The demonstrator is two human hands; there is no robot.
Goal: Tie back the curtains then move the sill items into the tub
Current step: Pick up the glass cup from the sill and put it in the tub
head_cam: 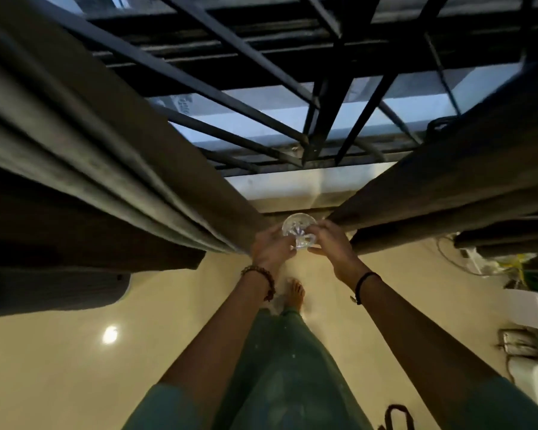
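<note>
Glass bowl point(298, 231) held in both hands just in front of the sill point(292, 186)
Bowl is flanked closely by left curtain point(90, 169) and right curtain point(432, 187), window bars point(230, 88) behind, cables point(516, 274) heaped at right; rim is gripped by curled fingers of left hand point(269, 248) and right hand point(330, 243)

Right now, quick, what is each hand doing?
Left hand: holding the glass bowl by its left side.
Right hand: holding the same bowl by its right side.
</note>
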